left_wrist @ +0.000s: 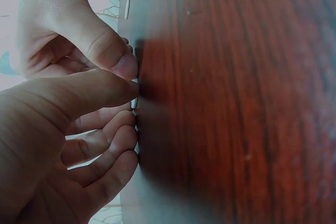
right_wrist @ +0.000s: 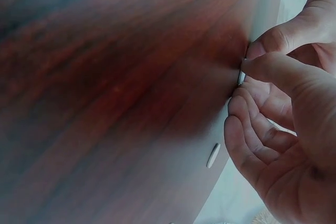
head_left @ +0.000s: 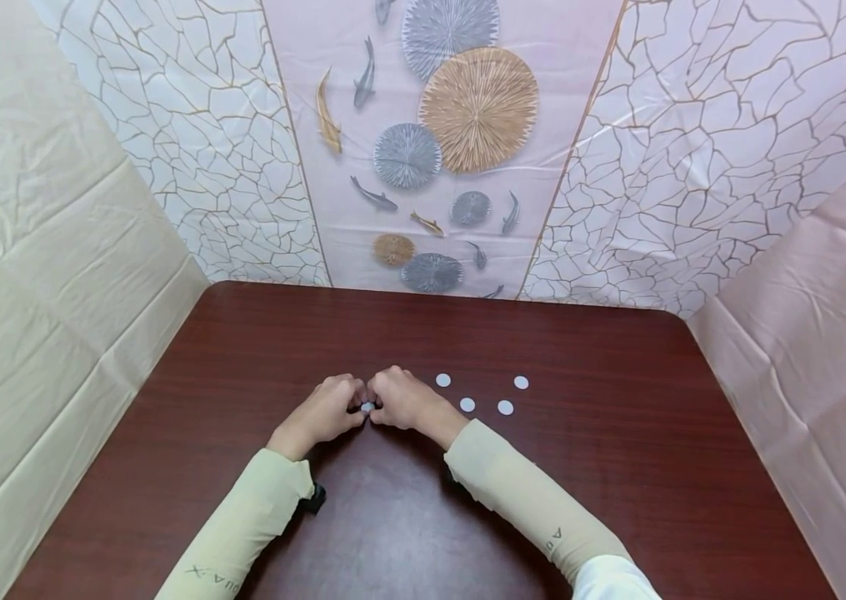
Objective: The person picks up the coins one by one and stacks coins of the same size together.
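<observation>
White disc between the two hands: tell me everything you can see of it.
The white disc is small and thin, its visible face plain; its material is unclear. Edge-on in the wrist views, it appears to lie flat on the reddish-brown wood-grain table. The left hand and right hand curl around it, thumbs on the near side, hiding much of its outline; which fingertips touch it is unclear.

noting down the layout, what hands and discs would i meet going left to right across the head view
Left hand, partly covered white disc, right hand, upper-left loose disc, lower-left loose disc, lower-right loose disc, upper-right loose disc.
</observation>
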`<act>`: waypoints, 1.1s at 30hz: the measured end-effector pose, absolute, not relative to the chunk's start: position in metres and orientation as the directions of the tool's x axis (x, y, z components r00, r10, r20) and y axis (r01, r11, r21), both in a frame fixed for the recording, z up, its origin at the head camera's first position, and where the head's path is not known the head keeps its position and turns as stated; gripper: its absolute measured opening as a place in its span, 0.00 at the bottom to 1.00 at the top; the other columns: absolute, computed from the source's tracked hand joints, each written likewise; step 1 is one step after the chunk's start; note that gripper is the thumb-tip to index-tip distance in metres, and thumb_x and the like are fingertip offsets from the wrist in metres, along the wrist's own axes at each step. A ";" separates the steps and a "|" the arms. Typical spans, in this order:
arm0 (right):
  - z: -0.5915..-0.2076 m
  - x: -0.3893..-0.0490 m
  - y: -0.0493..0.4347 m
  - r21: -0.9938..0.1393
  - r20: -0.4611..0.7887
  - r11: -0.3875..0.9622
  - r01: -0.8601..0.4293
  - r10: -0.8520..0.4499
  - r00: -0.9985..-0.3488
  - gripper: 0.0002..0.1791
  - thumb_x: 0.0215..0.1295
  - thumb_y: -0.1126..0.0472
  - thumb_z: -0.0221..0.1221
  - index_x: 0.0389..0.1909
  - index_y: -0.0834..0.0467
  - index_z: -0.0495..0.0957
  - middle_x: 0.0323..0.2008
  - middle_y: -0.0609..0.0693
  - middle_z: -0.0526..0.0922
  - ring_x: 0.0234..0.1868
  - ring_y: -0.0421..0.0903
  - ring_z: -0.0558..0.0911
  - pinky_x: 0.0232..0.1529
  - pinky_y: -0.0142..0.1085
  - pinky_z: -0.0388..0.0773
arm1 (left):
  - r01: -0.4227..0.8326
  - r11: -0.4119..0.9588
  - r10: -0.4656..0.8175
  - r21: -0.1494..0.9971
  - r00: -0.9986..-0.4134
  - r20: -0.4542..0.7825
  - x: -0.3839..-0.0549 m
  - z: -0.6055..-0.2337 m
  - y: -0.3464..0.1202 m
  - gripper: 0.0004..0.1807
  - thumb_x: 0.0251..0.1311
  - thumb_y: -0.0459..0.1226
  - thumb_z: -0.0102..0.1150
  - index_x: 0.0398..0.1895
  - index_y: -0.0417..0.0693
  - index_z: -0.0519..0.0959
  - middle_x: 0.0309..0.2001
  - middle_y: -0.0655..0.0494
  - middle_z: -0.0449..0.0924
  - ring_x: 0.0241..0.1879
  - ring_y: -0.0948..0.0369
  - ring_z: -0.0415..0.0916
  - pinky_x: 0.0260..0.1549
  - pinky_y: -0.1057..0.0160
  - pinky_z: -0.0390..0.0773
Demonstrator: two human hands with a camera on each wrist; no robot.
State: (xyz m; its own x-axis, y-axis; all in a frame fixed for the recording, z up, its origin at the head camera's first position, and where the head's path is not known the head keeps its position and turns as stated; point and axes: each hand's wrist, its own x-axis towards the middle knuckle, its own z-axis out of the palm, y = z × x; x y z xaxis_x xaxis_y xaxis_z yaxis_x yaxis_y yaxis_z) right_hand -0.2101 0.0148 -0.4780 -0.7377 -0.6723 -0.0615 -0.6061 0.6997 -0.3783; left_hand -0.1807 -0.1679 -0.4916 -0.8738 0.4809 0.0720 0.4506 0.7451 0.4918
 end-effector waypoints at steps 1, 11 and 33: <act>-0.478 -0.209 0.015 -0.378 -0.064 0.700 -0.606 -0.672 -0.738 0.08 0.59 0.63 0.73 0.25 0.51 0.83 0.23 0.39 0.78 0.28 0.36 0.76 0.33 0.29 0.74 | 0.453 0.745 0.483 0.490 -0.873 0.073 -0.180 -0.492 -0.168 0.06 0.57 0.28 0.72 0.34 0.42 0.83 0.33 0.53 0.79 0.34 0.62 0.75 0.36 0.63 0.77; -0.479 -0.200 0.020 -0.387 -0.031 0.668 -0.636 -0.698 -0.715 0.10 0.59 0.65 0.72 0.23 0.51 0.82 0.21 0.39 0.76 0.27 0.35 0.74 0.31 0.28 0.72 | 0.447 0.744 0.491 0.497 -0.870 0.047 -0.172 -0.491 -0.165 0.06 0.58 0.28 0.72 0.34 0.42 0.82 0.34 0.51 0.80 0.34 0.61 0.76 0.36 0.64 0.78; -0.477 -0.173 0.030 -0.389 -0.033 0.667 -0.635 -0.699 -0.714 0.13 0.59 0.65 0.71 0.21 0.50 0.79 0.19 0.39 0.73 0.24 0.36 0.71 0.28 0.29 0.69 | 0.470 0.733 0.506 0.491 -0.860 0.068 -0.148 -0.494 -0.156 0.07 0.58 0.28 0.72 0.34 0.42 0.81 0.33 0.52 0.79 0.33 0.63 0.75 0.34 0.67 0.77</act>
